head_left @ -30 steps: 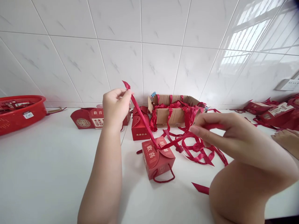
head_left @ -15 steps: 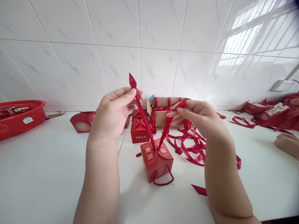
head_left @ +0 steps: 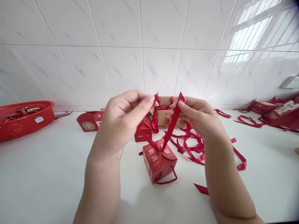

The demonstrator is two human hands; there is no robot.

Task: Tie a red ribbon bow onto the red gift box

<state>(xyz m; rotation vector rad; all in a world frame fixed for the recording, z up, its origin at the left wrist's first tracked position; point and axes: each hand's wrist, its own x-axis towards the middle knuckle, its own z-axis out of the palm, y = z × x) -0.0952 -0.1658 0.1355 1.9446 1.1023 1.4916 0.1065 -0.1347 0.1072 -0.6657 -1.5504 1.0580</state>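
A small red gift box (head_left: 160,160) with a red cord handle stands on the white table, its curved top flaps closed. A red ribbon (head_left: 171,129) comes up from the top of the box in two lengths. My left hand (head_left: 130,115) pinches one length near its end, above and left of the box. Between the thumb and fingers of my right hand (head_left: 195,113) is the other length, its pointed tip sticking up. The two hands are apart, with a small gap between them.
Behind are another red box (head_left: 143,132), a cardboard carton (head_left: 163,119) with ribbons, and a flattened red box (head_left: 87,122). A red basket (head_left: 28,123) stands at left. Loose ribbons (head_left: 192,149) lie at right, with more red boxes (head_left: 283,110) beyond.
My left hand has moved right, towards my right hand, and its ribbon length hangs lower and slacker. The view has shifted slightly left, and another person's hand at right has nearly left it.
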